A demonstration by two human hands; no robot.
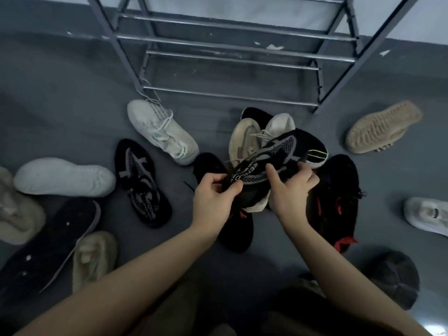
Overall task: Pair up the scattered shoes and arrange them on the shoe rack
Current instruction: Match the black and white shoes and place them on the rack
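Plainly, little is being shown as done: the shoe rack (232, 57) is being left bare on every rail in view, while shoes are lying scattered over the floor (60, 93). A black patterned shoe (264, 163) is being held above the middle heap, gripped by the left hand (213, 197) and the right hand (291, 190), fingers curled on it; its likely mate (141, 183) is lying on the floor to the left

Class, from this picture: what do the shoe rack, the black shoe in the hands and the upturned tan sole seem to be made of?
Shoe rack: probably metal, grey with a dull sheen; thin round bars catch highlights.
Black shoe: seemingly knit fabric; a dotted mesh panel and printed strap show.
Tan sole: likely rubber or foam, matte, with moulded ridged tread.
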